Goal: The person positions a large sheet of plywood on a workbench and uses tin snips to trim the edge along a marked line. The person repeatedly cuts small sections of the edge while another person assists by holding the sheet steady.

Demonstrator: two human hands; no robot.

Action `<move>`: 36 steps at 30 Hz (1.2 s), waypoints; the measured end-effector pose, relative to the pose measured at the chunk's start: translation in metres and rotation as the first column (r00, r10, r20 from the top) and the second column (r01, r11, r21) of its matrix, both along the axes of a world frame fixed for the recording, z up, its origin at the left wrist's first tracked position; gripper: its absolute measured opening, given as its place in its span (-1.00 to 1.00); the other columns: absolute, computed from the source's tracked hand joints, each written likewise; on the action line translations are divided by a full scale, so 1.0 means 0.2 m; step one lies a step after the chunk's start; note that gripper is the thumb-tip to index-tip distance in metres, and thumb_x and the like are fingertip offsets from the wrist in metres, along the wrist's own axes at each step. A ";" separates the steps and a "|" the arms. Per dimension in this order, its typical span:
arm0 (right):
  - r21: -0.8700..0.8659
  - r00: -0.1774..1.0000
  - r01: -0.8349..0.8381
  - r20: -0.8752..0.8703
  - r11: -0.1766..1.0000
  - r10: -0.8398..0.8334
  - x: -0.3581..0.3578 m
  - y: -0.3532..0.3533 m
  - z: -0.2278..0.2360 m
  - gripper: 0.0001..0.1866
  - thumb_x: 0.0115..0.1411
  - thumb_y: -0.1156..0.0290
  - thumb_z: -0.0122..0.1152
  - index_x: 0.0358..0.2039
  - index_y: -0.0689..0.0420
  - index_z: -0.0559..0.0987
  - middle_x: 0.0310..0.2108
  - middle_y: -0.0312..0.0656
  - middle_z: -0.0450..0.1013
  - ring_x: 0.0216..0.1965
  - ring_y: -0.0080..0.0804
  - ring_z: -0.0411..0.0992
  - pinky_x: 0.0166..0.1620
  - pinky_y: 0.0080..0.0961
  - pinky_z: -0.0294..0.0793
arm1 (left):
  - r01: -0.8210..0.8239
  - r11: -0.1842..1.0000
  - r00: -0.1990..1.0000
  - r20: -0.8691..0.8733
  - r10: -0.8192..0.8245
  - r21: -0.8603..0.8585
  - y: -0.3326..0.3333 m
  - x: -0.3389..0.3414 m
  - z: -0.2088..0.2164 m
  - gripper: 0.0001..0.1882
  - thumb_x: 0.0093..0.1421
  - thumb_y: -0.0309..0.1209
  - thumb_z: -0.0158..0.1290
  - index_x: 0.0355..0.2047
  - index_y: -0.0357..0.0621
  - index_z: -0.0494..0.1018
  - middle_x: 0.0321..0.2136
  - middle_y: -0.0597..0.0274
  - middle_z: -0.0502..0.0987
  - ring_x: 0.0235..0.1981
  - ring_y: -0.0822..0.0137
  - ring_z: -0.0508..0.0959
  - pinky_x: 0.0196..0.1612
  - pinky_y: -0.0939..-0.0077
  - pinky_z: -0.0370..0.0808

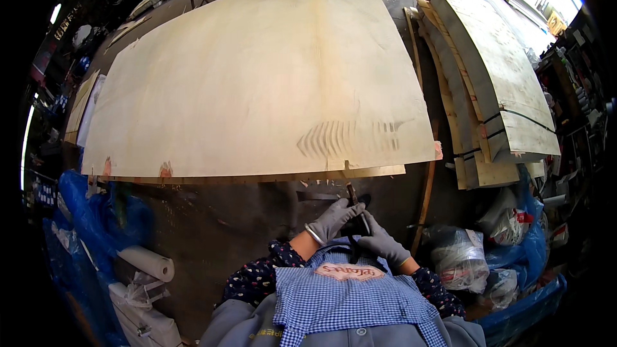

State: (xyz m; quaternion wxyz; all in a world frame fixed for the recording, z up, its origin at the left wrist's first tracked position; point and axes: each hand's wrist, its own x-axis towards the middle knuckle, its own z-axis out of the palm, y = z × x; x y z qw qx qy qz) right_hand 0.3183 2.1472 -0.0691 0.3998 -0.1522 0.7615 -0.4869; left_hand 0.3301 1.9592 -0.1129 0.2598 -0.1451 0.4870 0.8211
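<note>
Both my hands wear grey gloves and meet close to my body, just below the near edge of a large pale plywood sheet (257, 77). My left hand (333, 218) is closed around a narrow dark tool with a worn brownish end (351, 194), whose kind I cannot make out. Beside it my right hand (384, 244) has its fingers bent at a black item partly hidden between the hands. Whether that black item belongs to the same tool does not show. Dark curved scuffs mark the sheet's near right part, and splintered bits stick out along its near edge.
A strapped stack of boards (495, 71) stands at the right. A wooden strip (424, 199) lies on the floor beside it. Blue plastic sheeting (83, 218) and a white roll (148, 263) are at the left, clear plastic bags (459, 257) at the right. Another person's gloved hands show beyond the far edge.
</note>
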 end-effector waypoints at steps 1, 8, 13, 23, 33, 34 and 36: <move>0.026 0.996 -0.013 0.089 1.000 0.011 -0.01 -0.03 0.09 -0.04 0.02 0.25 0.17 0.37 0.13 -0.09 0.18 0.12 0.24 0.19 -0.08 0.26 0.19 -0.39 0.25 | -0.030 0.999 0.999 -0.025 0.030 -0.024 0.00 0.00 0.02 -0.57 0.28 -0.20 0.06 0.04 -0.24 0.38 -0.13 0.27 0.54 -0.13 0.43 0.53 -0.07 0.59 0.45; 0.165 0.984 0.026 0.172 0.986 -0.055 -0.04 -0.07 0.17 0.01 -0.05 0.21 0.18 0.37 0.14 -0.09 0.20 0.18 0.21 0.20 0.01 0.25 0.18 -0.37 0.27 | -0.107 0.931 0.982 -0.182 0.044 -0.349 -0.01 -0.02 0.07 -0.57 0.19 -0.14 0.18 -0.14 -0.25 0.42 -0.25 0.20 0.55 -0.22 0.43 0.52 -0.16 0.57 0.47; 0.174 0.975 0.107 0.177 0.979 -0.138 -0.04 -0.15 0.19 0.01 -0.05 0.22 0.16 0.37 0.16 -0.09 0.26 0.19 0.10 0.25 0.01 0.18 0.23 -0.38 0.21 | -0.191 0.956 0.971 -0.188 0.149 -0.224 -0.03 -0.05 0.27 -0.57 0.18 -0.16 0.18 -0.13 -0.26 0.42 -0.27 0.21 0.54 -0.25 0.43 0.51 -0.18 0.56 0.47; 0.182 0.988 0.124 0.064 0.975 -0.138 -0.05 -0.20 0.28 0.01 -0.02 0.18 0.18 0.37 0.19 -0.09 0.30 0.14 0.06 0.29 -0.01 0.12 0.26 -0.38 0.16 | -0.268 0.947 0.941 -0.260 0.218 -0.176 -0.02 -0.08 0.22 -0.62 0.21 -0.30 0.16 -0.07 -0.30 0.40 -0.24 0.23 0.53 -0.26 0.46 0.51 -0.20 0.59 0.49; 0.031 0.971 0.234 0.034 0.972 -0.235 -0.08 -0.22 -0.02 -0.10 0.00 0.18 0.18 0.31 0.22 0.05 0.15 0.19 0.22 0.16 0.01 0.27 0.15 -0.32 0.29 | -0.259 0.958 0.949 -0.217 0.228 -0.124 -0.06 -0.14 0.17 -0.69 0.24 -0.33 0.13 -0.14 -0.27 0.38 -0.28 0.21 0.53 -0.28 0.46 0.51 -0.24 0.59 0.50; -0.038 0.959 0.278 0.072 0.960 -0.275 -0.08 -0.23 -0.06 -0.14 0.00 0.19 0.18 0.28 0.24 0.11 0.10 0.18 0.27 0.11 0.02 0.31 0.12 -0.31 0.32 | -0.253 0.957 0.951 -0.217 0.220 -0.140 -0.06 -0.14 0.18 -0.70 0.24 -0.33 0.13 -0.13 -0.27 0.38 -0.28 0.20 0.53 -0.28 0.45 0.52 -0.24 0.59 0.50; -0.033 0.952 0.281 0.136 0.959 -0.274 -0.08 -0.21 -0.12 -0.29 0.01 0.21 0.17 0.14 0.30 0.24 -0.04 0.09 0.35 -0.01 -0.04 0.37 0.03 -0.33 0.38 | -0.250 0.959 0.946 -0.246 0.213 -0.131 -0.06 -0.14 0.18 -0.69 0.24 -0.33 0.13 -0.12 -0.27 0.38 -0.28 0.21 0.53 -0.28 0.44 0.52 -0.24 0.58 0.50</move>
